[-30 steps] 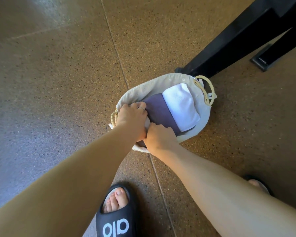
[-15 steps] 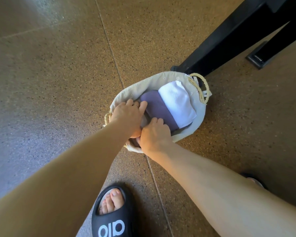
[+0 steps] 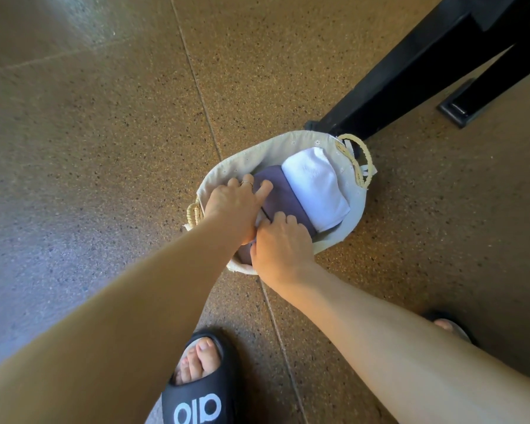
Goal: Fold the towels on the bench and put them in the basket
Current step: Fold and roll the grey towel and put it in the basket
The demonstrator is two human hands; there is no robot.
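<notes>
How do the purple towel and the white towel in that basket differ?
The purple towel is dark, the white towel bright. Both hands touch the purple towel: the left hand lays fingers on it, the right hand covers its near end; no hand touches the white towel. The white towel lies by the far rope handle, the purple towel nearer the basket's middle. Both are folded, side by side in the basket.
</notes>
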